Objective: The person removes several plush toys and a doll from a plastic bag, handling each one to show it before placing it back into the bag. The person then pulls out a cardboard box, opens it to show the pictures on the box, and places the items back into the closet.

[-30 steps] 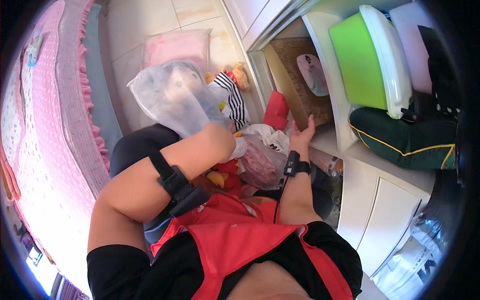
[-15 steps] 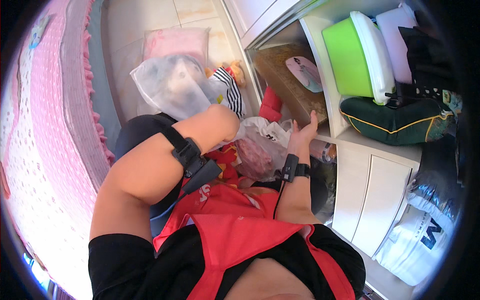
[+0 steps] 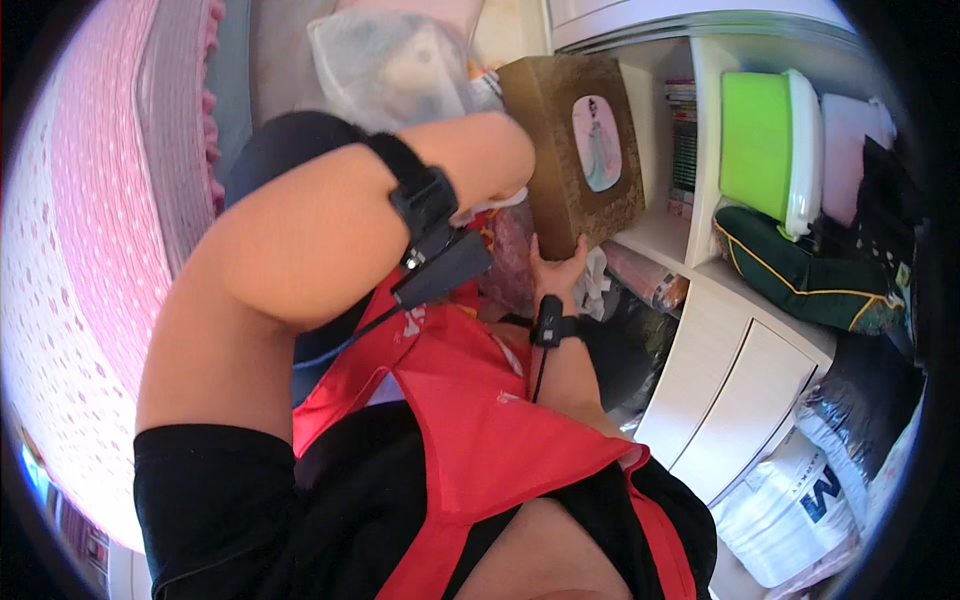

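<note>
Nearest, two black straps (image 3: 418,195) are circling the forearms, one on each, each carrying a small dark device. The right hand (image 3: 560,268) is clamping the lower end of one brown box (image 3: 560,165), its thumb and fingers spreading apart along that edge. The left hand (image 3: 512,160) is bending down beside the box's left side; its fingers are hiding from view, so I cannot tell whether they are gripping anything.

The box is sitting at the mouth of an open cabinet compartment (image 3: 655,215), leaning slightly. It is showing a mottled, golden-brown surface and one rounded pale panel (image 3: 598,145) (a slim figure in a pale green dress is standing on it). Its underside is staying out of sight.

To the left, one cloudy plastic bag (image 3: 385,70) is blurring the pale thing inside, and the forearm is covering part of it. In the compartment, thin spines (image 3: 682,150) are stacking up, too small to count. To the right, one green bin (image 3: 757,140) with a white lid is resting above one dark green bundle (image 3: 800,270) with yellow piping.
</note>
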